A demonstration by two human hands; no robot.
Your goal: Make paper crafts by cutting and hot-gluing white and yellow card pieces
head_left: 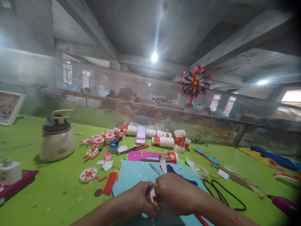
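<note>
My left hand (pixel 139 197) is closed around the edge of a small white paper disc (pixel 154 198) with red patches. The curled fingers of my right hand (pixel 172 194) press on the disc from the other side and hide much of it. Both hands are over a light blue sheet (pixel 131 174). Just beyond my right hand lie scissors (pixel 180 175) with dark blue handles, their blades pointing to the left. A cut paper cup (pixel 173 157) rests on its side past them. A similar white disc with red patches (pixel 88 174) lies flat on the left.
Several decorated discs (pixel 98 140) are piled beside a blue-lidded jar (pixel 114 146). A phone (pixel 141 134) stands before stacked paper cups (pixel 180 139). A large jug (pixel 57 138) stands left. Paper scraps (pixel 109 183), a tape roll (pixel 199 171) and a black cord (pixel 224 194) lie around.
</note>
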